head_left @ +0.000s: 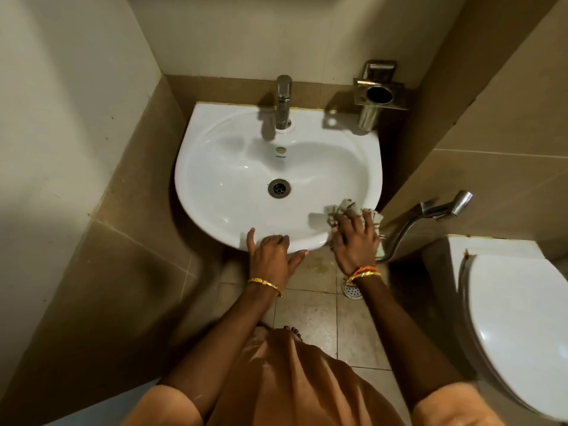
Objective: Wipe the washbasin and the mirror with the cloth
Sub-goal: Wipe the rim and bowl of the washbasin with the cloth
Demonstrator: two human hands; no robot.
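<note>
Washbasin: a white washbasin (246,167) fixed against the tiled back wall, seen from above; its bowl shines and looks wet.
Drain: a round metal drain (279,188) sits at the centre of the bowl.
Tap: a chrome tap (283,101) stands on the basin's rim at 12 o'clock from the drain.
Cloth: a crumpled pale cloth (345,208) lies on the basin's rim at about 4 o'clock from the drain, bunched over the edge, part of it hanging down outside.
Right hand: the right hand (353,241) presses down on the cloth, fingers spread over it; the grip is flat and loose rather than a fist, with the cloth pinned under the fingers and palm.
Left hand: the left hand (272,255) rests on the front rim at 6 o'clock from the drain, grip open, fingers splayed, holding nothing; the thumb points towards the right hand.
Bangles: a gold bangle (266,284) circles the left wrist; orange and gold bands (364,272) circle the right.
Holder: a metal wall holder (378,93) hangs at 2 o'clock from the drain, just beside the basin's back corner.
Spray: a metal hand spray (445,207) juts out at 3 o'clock, near the cloth.
Toilet: a white toilet (522,318) with its lid down stands at 4 o'clock, well apart from the basin.
Mirror: out of view.
</note>
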